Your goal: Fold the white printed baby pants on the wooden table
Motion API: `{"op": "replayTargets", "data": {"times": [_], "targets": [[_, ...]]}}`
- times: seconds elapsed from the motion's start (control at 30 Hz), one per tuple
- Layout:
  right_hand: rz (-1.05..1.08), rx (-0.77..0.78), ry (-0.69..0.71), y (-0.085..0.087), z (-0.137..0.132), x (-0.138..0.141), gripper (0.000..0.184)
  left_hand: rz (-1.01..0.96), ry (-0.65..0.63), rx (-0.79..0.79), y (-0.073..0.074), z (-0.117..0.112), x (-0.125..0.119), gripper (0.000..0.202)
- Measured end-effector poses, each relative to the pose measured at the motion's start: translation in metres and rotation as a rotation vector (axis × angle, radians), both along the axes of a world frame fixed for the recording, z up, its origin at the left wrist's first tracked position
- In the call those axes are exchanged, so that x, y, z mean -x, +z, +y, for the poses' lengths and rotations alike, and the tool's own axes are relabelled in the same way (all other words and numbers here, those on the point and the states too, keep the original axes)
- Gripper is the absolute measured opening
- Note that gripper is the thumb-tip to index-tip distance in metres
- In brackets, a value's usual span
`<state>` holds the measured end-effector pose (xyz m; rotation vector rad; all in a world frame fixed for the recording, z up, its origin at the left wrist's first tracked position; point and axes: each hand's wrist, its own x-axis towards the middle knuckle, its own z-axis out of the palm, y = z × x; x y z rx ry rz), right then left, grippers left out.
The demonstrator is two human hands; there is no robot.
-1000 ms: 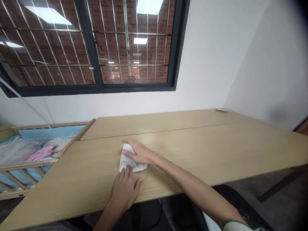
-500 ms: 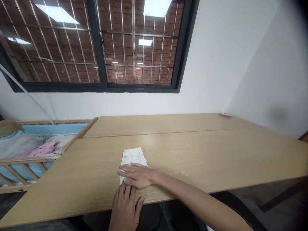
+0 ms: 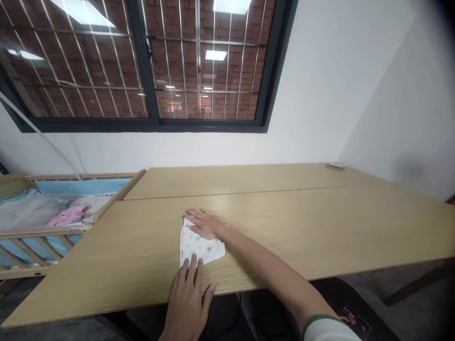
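Note:
A small white cloth [image 3: 199,247] with a faint printed pattern lies folded on the wooden table, near its front edge. Across its far end rests my right hand [image 3: 204,223], palm down with fingers stretched out to the left and slightly blurred. My left hand [image 3: 188,293] lies flat at the near end, its fingertips touching the cloth's lower edge and its thumb held apart. Neither hand grips anything; part of the cloth's far end is hidden under my right hand.
The wide wooden table [image 3: 302,218] has a seam along its length. A small flat object [image 3: 336,166] lies at its back right. A wooden crib [image 3: 42,232] with blue lining and a pink cloth [image 3: 69,215] adjoins on the left. Behind stands a barred window [image 3: 156,125].
My right hand has slid away from me, from the cloth's middle to its far end, uncovering the near part. My left hand stays at the near end. The view has tilted slightly down.

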<state>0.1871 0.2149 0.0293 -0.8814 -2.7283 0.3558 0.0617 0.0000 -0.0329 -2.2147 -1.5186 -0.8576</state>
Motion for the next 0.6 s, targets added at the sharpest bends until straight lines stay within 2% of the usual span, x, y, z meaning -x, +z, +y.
{"op": "replayTargets", "data": {"times": [0.1,0.17,0.23,0.3,0.4,0.47,0.53,0.6], "targets": [[0.046,-0.11,-0.023,0.012,-0.022,-0.003,0.059,0.021,-0.002,-0.016,-0.004,-0.001,0.006,0.059],[0.082,-0.137,-0.055,0.025,-0.048,-0.01,0.057,0.043,-0.022,-0.075,-0.01,-0.003,0.014,0.059],[0.102,-0.084,-0.086,0.036,-0.082,-0.023,0.054,0.089,-0.06,-0.159,-0.017,-0.005,0.026,0.057],[0.083,0.028,-0.038,0.041,-0.117,-0.04,0.056,0.149,-0.094,-0.221,-0.021,-0.01,0.037,0.052],[0.023,0.152,0.044,0.037,-0.162,-0.066,0.074,0.183,-0.12,-0.212,-0.019,-0.021,0.048,0.042],[-0.007,0.17,0.058,0.029,-0.182,-0.079,0.087,0.165,-0.144,-0.173,-0.012,-0.027,0.053,0.039],[-0.014,0.148,0.039,0.02,-0.195,-0.087,0.08,0.126,-0.155,-0.137,-0.004,-0.03,0.059,0.036],[0.019,0.112,0.003,0.014,-0.201,-0.091,0.06,0.085,-0.155,-0.114,0.003,-0.029,0.066,0.036]]}}
